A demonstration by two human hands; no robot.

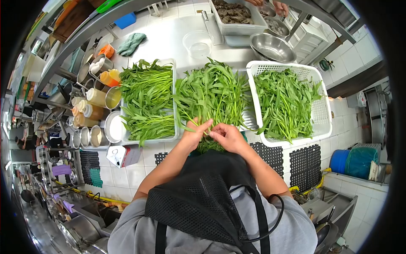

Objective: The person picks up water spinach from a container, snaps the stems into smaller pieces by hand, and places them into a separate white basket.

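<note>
My left hand (197,132) is closed on stems of leafy greens at the near edge of the middle pile (213,91). Close beside it, my right hand (226,136) has thumb and fingers pinched on the stems too. To the left, a clear tray (174,101) holds greens (148,99) in two bunches, stems pointing right. A white perforated basket (322,108) on the right holds more greens (285,103). Below my hands, more green stems or leaves show, partly hidden by my hands and the black apron.
Sauce bottles (96,97) and metal containers line the left. A green cloth (131,44), a clear round tub (198,43) and a cleaver (211,29) lie behind the greens. Metal bowls (272,48) and a bin of shrimp-like items (239,28) stand at the back, near another person's hands (280,7).
</note>
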